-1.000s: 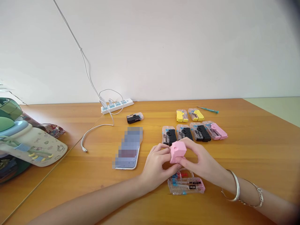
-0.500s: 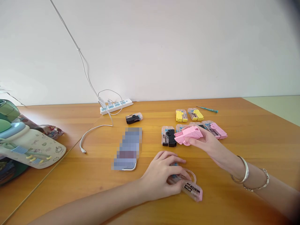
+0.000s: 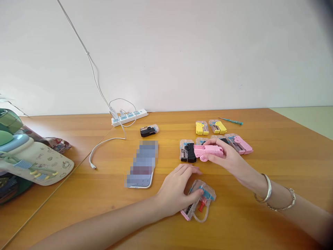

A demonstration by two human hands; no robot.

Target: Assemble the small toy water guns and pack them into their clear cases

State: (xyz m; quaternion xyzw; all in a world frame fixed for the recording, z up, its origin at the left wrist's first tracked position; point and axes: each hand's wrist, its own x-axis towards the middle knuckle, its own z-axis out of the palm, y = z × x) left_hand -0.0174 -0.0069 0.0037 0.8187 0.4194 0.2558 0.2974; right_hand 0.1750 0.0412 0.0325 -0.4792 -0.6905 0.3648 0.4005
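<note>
"Pink plastic toy water gun [image 3: 208, 151], where is it?"

"Held in my right hand [image 3: 226, 158], just beside a black toy gun in a clear packet [image 3: 187, 152]."

"Left hand [image 3: 177, 194]?"

"Well apart from my right, on a clear plastic packet [image 3: 201, 198]. Can't tell whether it's gripping."

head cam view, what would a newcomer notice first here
The eye goes first to the pink toy gun gripped in the right hand, mid-table just in front of the rows of packets. Nearer the camera, the left hand is on a clear plastic packet with blue and red parts inside. Beyond them, black, yellow and pink toys in clear packets stand out in rows on the wooden table, with a pixelated phone to their left.
</note>
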